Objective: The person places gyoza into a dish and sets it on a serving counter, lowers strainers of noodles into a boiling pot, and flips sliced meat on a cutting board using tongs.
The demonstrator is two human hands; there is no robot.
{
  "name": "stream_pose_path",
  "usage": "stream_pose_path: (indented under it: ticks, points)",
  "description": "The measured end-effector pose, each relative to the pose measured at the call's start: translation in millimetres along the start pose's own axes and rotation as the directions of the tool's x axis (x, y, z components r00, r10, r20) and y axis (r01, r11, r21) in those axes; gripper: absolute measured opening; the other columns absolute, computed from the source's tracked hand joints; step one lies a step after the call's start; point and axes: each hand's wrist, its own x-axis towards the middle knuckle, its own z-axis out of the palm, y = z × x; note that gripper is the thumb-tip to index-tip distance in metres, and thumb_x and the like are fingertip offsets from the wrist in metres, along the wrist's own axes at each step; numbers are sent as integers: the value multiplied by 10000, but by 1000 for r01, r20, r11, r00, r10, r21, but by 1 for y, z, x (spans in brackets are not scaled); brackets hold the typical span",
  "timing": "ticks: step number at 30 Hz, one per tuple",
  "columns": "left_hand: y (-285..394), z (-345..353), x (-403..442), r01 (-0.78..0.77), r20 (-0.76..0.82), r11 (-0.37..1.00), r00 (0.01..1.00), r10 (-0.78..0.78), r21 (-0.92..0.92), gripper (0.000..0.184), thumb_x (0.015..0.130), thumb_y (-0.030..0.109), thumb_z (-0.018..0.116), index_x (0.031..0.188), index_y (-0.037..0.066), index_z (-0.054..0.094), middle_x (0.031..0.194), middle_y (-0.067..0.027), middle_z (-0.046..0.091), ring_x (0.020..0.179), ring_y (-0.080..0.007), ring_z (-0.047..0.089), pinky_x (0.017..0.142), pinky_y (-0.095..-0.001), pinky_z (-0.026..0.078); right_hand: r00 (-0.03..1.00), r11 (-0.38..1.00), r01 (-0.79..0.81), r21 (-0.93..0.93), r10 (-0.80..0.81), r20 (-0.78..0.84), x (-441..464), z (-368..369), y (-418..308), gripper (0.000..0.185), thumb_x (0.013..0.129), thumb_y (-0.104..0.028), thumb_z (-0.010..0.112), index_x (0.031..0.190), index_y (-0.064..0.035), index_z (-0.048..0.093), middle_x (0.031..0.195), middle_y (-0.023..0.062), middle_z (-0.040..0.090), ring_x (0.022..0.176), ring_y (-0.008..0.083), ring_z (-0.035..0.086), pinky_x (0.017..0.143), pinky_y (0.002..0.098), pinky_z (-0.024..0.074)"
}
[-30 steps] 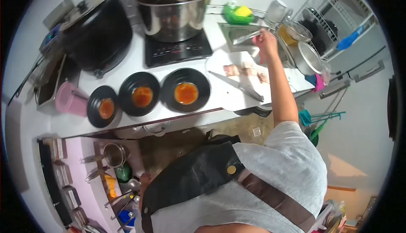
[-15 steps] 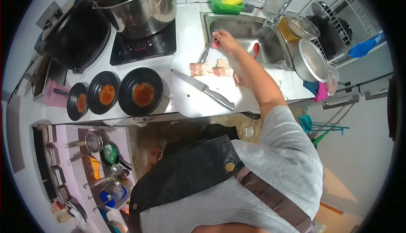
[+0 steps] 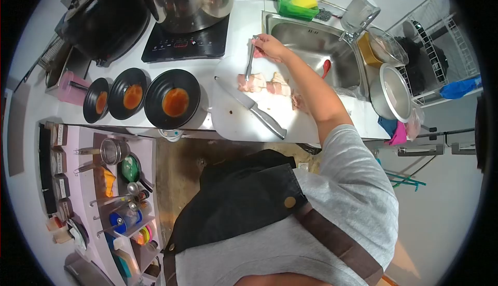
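Note:
My right hand (image 3: 270,47) is closed around the upper end of a slim silver metal utensil (image 3: 250,60). Its fine shape is too small to make out. The lower end points down onto a roll of sliced raw meat (image 3: 254,82) at the left of a row on the white cutting board (image 3: 225,122). Beside it lie another meat roll (image 3: 279,85) and a smaller piece (image 3: 298,102), partly covered by my forearm. A large knife (image 3: 254,108) rests diagonally on the board, below the meat. My left hand is out of view.
Three black bowls (image 3: 172,81) with reddish-brown sauce stand left of the board. Behind them a large steel pot (image 3: 187,6) sits on an induction cooker (image 3: 184,52). A steel sink (image 3: 311,39) holds a red spoon (image 3: 326,68). A metal pot (image 3: 378,91) stands at the right.
The utensil's lower end has come down onto the left meat roll, and the utensil stands more upright. The camera view has shifted a little. The knife stays on the board.

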Motion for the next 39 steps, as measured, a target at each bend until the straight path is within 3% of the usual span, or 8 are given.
stream_pose_path:
  ticks: [3,10,14,17,20,23,37,39]
  points:
    - [-2,1,-2,19,-14,1000,1000,-19,4,275,952,271,522,1038,20,597,860,-86,619,749,-191,573,682,-347,471,995,986,57,-156,-69,-75,3,5,1,202,924,-176,567,919,17,505,745,70,537,603,130,565,559,252,539]
    - [-1,5,8,79,-29,989,996,-83,-121,278,963,273,514,1029,16,598,877,-86,618,757,-194,567,696,-354,471,979,976,151,-158,-170,-114,14,27,-11,214,920,-172,571,937,31,507,739,67,540,603,118,564,565,252,542]
    - [50,-2,-10,-42,-68,994,996,49,102,225,957,218,529,1028,18,602,883,-77,622,781,-186,571,719,-349,474,981,977,145,-155,-163,-106,0,20,-27,185,947,-197,535,968,-14,520,797,49,561,663,113,559,636,246,525]
    - [11,-8,16,-17,38,983,999,24,-185,239,962,226,516,1032,15,604,903,-70,627,780,-183,575,729,-340,475,922,961,263,-81,-275,-273,-26,-25,-34,171,954,-189,520,1008,-27,512,807,51,570,675,124,563,638,255,521]
    - [9,-4,13,-20,-12,916,1000,27,401,237,959,219,506,1052,26,606,897,-71,629,790,-185,572,746,-336,465,884,967,248,-65,-253,-394,-57,-86,-24,245,939,-168,529,1085,26,498,847,84,586,710,146,591,611,277,522]
    - [22,4,11,17,-28,940,1000,-8,341,236,957,219,504,1047,26,608,896,-76,630,793,-187,574,748,-338,464,875,992,111,-63,-128,-466,-81,-117,-9,264,938,-176,538,1102,24,488,850,80,559,696,147,576,612,277,523]
    - [30,14,53,-75,133,993,989,63,87,224,939,205,495,998,30,622,882,-109,638,814,-196,585,769,-340,449,933,985,124,122,-74,-353,-90,-94,-3,202,938,-170,544,1068,-32,474,847,48,517,669,135,542,635,279,509]
    - [42,15,44,-71,118,982,992,50,175,235,933,227,511,981,25,622,870,-105,634,793,-189,579,754,-326,451,921,984,135,120,-80,-382,-85,-98,1,199,937,-164,542,1069,-32,474,850,46,521,669,134,543,638,282,513]
